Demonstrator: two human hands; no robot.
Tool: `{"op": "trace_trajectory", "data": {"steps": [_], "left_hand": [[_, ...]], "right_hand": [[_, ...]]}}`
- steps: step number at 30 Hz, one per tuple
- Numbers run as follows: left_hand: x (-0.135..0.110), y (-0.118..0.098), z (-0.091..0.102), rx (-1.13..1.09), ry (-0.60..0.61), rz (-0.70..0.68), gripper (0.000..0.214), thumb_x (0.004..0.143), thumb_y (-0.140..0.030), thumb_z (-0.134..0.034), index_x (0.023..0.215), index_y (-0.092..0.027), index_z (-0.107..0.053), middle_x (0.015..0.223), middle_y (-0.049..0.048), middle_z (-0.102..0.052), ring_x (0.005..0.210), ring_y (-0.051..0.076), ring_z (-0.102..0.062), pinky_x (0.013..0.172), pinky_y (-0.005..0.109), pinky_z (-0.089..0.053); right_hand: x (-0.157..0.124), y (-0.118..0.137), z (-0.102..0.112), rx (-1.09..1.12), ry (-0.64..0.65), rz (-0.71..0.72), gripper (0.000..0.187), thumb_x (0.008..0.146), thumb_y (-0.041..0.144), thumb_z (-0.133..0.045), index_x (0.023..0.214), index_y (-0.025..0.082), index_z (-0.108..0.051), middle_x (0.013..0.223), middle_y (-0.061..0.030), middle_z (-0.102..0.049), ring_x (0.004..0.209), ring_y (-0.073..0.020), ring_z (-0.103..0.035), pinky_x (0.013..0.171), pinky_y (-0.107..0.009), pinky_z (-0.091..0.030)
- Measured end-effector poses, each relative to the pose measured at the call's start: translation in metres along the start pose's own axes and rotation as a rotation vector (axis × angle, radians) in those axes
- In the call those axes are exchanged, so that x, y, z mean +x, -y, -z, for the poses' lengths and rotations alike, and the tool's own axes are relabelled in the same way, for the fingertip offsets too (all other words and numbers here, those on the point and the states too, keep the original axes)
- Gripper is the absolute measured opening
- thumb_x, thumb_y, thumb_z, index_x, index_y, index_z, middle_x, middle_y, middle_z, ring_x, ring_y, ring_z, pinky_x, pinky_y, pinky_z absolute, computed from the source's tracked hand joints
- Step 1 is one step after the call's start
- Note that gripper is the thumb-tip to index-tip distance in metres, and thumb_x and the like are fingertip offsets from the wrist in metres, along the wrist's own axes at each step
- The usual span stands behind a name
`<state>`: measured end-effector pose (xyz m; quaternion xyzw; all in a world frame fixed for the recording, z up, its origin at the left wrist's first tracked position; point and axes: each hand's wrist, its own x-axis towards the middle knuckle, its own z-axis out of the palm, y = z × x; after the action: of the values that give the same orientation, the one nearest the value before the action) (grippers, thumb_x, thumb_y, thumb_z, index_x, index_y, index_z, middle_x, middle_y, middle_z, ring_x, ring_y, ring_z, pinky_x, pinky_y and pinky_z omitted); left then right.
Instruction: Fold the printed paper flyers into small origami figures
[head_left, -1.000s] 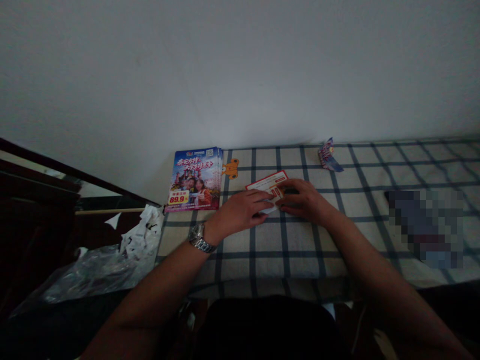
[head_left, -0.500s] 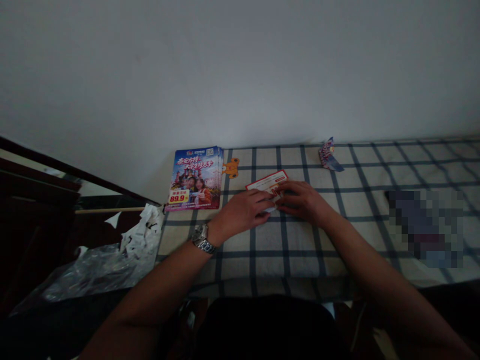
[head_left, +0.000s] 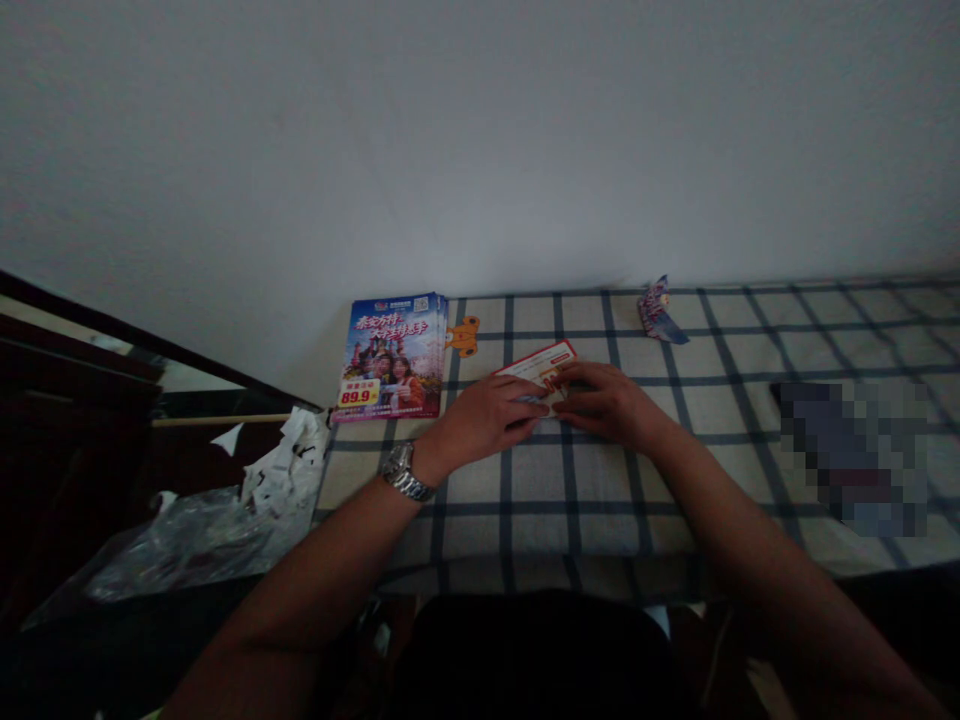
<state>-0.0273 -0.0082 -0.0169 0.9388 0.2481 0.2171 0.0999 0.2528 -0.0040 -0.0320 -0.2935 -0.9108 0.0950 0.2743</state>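
Note:
My left hand point(head_left: 487, 418) and my right hand point(head_left: 607, 403) lie on the checked cloth point(head_left: 577, 510), their fingertips meeting on a red-and-white paper card point(head_left: 541, 368). Both hands seem to pinch the card's near part and hide its lower edge. A metal wristwatch point(head_left: 403, 472) sits on my left wrist. Left of the hands lies a stack of colourful brochures point(head_left: 390, 358), with an orange cut-out shape point(head_left: 463, 336) poking from its right side. Neither hand touches them.
A folded blue-pink paper piece point(head_left: 657, 312) lies at the cloth's far edge, and a pixelated object point(head_left: 851, 458) lies to the right. Crumpled white paper point(head_left: 289, 465) and clear plastic point(head_left: 202, 540) sit beyond the left edge. A white wall point(head_left: 480, 150) stands behind.
My left hand and watch have shifted slightly toward the card. Less of the white paper shows beneath my fingers. The brochures have not moved.

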Motion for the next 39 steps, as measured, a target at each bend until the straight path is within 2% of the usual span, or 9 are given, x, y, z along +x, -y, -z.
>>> {"op": "trace_trajectory", "data": {"steps": [7, 15, 21, 31, 39], "left_hand": [[-0.0014, 0.0021, -0.0026, -0.004, -0.017, 0.013, 0.022, 0.106, -0.033, -0.057, 0.118, -0.027, -0.075, 0.135, 0.0023, -0.071, 0.125, 0.021, -0.066, 0.111, 0.043, -0.053], [0.0007, 0.0015, -0.0011, -0.041, -0.015, 0.089, 0.021, 0.107, -0.033, -0.055, 0.109, -0.025, -0.074, 0.128, 0.0003, -0.074, 0.118, 0.018, -0.070, 0.108, 0.041, -0.053], [0.0021, 0.0008, 0.0005, -0.071, -0.021, 0.090, 0.021, 0.107, -0.034, -0.055, 0.105, -0.025, -0.074, 0.128, 0.0003, -0.075, 0.118, 0.019, -0.070, 0.104, 0.041, -0.054], [0.0022, -0.0023, 0.0040, -0.093, -0.031, 0.127, 0.019, 0.108, -0.029, -0.050, 0.112, -0.022, -0.069, 0.122, 0.0035, -0.075, 0.117, 0.019, -0.069, 0.108, 0.044, -0.054], [0.0040, -0.0032, 0.0000, -0.086, -0.086, 0.174, 0.017, 0.107, -0.029, -0.054, 0.113, -0.021, -0.068, 0.116, 0.0044, -0.076, 0.112, 0.020, -0.070, 0.101, 0.040, -0.057]], "right_hand": [[-0.0002, 0.0018, 0.0026, -0.029, 0.033, 0.024, 0.017, 0.096, 0.033, -0.073, 0.109, 0.027, -0.081, 0.132, -0.0122, -0.071, 0.127, -0.0326, -0.065, 0.101, -0.053, -0.057], [0.0001, 0.0067, 0.0059, -0.001, 0.044, 0.010, 0.021, 0.095, 0.033, -0.073, 0.114, 0.029, -0.081, 0.136, -0.0113, -0.071, 0.129, -0.0331, -0.065, 0.104, -0.055, -0.055], [-0.0023, 0.0061, 0.0074, 0.033, 0.071, -0.013, 0.018, 0.094, 0.031, -0.075, 0.111, 0.030, -0.082, 0.141, -0.0092, -0.069, 0.134, -0.0335, -0.063, 0.107, -0.057, -0.054], [-0.0018, 0.0027, 0.0055, 0.061, 0.092, 0.000, 0.021, 0.094, 0.035, -0.076, 0.113, 0.033, -0.081, 0.142, -0.0081, -0.067, 0.137, -0.0320, -0.059, 0.109, -0.058, -0.052], [-0.0002, 0.0094, 0.0082, 0.100, 0.081, -0.033, 0.026, 0.093, 0.030, -0.076, 0.118, 0.033, -0.080, 0.143, -0.0074, -0.067, 0.138, -0.0325, -0.058, 0.112, -0.059, -0.050]]}}
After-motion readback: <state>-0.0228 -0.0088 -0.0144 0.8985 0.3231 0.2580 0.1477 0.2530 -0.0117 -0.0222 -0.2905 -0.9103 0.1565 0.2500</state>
